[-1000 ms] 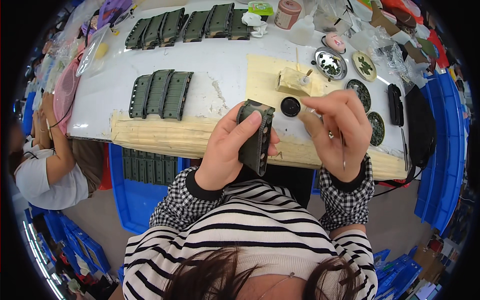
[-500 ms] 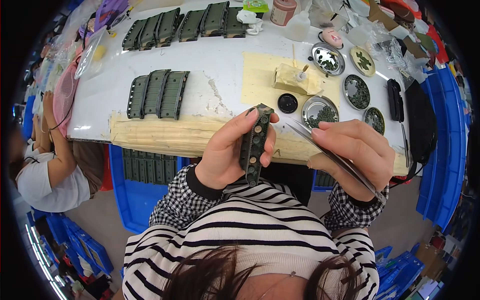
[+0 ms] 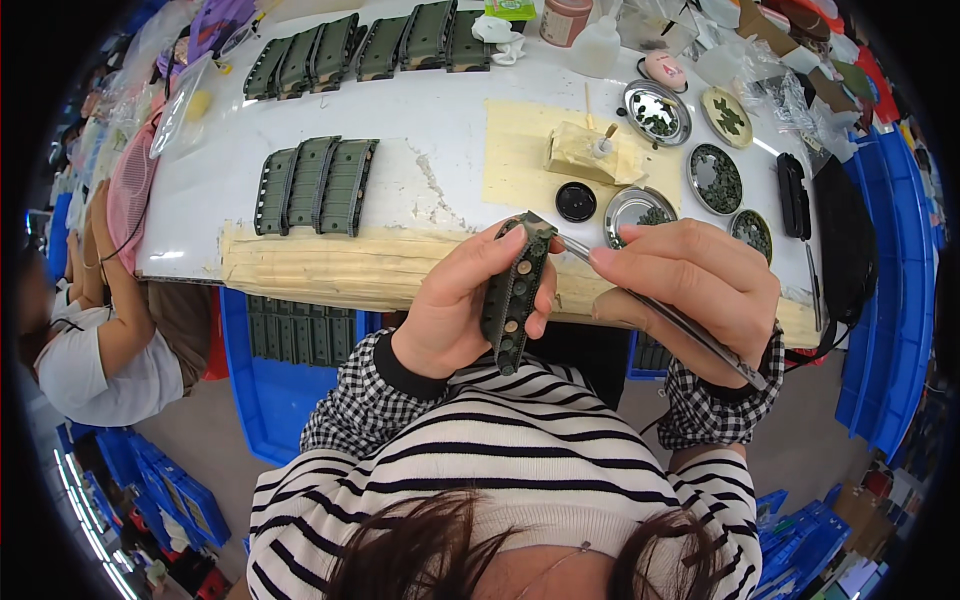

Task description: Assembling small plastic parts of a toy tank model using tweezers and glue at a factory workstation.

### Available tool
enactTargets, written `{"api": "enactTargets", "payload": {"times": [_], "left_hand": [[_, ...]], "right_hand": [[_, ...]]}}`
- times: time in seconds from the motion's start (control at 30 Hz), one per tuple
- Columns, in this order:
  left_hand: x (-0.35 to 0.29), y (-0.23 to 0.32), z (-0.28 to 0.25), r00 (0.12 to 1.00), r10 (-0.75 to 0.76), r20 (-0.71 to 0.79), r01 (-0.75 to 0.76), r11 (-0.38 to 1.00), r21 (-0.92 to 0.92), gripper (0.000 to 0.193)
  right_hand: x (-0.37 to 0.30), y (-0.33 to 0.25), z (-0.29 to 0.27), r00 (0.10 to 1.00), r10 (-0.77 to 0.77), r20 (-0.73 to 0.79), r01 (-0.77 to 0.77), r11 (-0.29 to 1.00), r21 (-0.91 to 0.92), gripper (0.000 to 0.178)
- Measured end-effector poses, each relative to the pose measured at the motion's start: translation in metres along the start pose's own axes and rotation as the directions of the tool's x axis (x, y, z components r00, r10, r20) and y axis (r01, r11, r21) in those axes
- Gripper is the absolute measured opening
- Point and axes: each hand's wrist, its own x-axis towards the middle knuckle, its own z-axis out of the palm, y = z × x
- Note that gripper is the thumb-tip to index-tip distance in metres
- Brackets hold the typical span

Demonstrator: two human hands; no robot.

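My left hand grips a long dark-green camouflage plastic part, held upright with its narrow studded side toward me. Round bosses run along that side, two of them brownish. A pair of metal tweezers is pinched in my right hand, the tips reaching the part's upper right end. Whether a small piece sits between the tips cannot be made out. Just beyond my right hand is a round metal dish of small green pieces, partly hidden by my fingers.
Similar green parts stand in a group at left and in a row farther back. More dishes of small pieces, a black round lid and a taped block lie at right. A blue bin is below the table edge; another person sits left.
My right hand has moved left, bringing the tweezers' tips from beside the part to its upper end. The tweezers now look closed. My left hand has tilted the part slightly.
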Motion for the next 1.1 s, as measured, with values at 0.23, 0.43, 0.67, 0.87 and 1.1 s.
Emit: {"api": "enactTargets", "payload": {"times": [0.23, 0.43, 0.67, 0.87, 1.1], "left_hand": [[-0.001, -0.001, 0.000, 1.000, -0.009, -0.022, 0.010, 0.999, 0.041, 0.034], [-0.001, -0.003, -0.003, 1.000, -0.008, -0.011, 0.009, 0.998, 0.066, 0.030], [-0.003, -0.004, -0.003, 1.000, 0.025, -0.015, -0.024, 0.996, 0.082, 0.028], [-0.002, 0.001, 0.011, 0.958, 0.285, -0.033, -0.245, 0.871, 0.425, 0.028], [0.001, -0.005, -0.009, 0.851, 0.498, 0.166, -0.462, 0.561, 0.687, 0.026]], "right_hand": [[0.002, 0.000, 0.002, 1.000, 0.020, -0.008, -0.020, 1.000, 0.009, 0.031], [0.000, 0.005, 0.004, 1.000, -0.027, -0.008, 0.027, 1.000, -0.010, 0.031], [0.000, 0.005, 0.006, 0.999, -0.047, -0.018, 0.047, 0.999, -0.006, 0.031], [-0.009, 0.009, -0.011, 0.982, -0.016, -0.189, 0.044, 0.989, 0.140, 0.029], [-0.024, -0.002, 0.032, 0.841, 0.376, -0.388, -0.190, 0.878, 0.440, 0.017]]}}
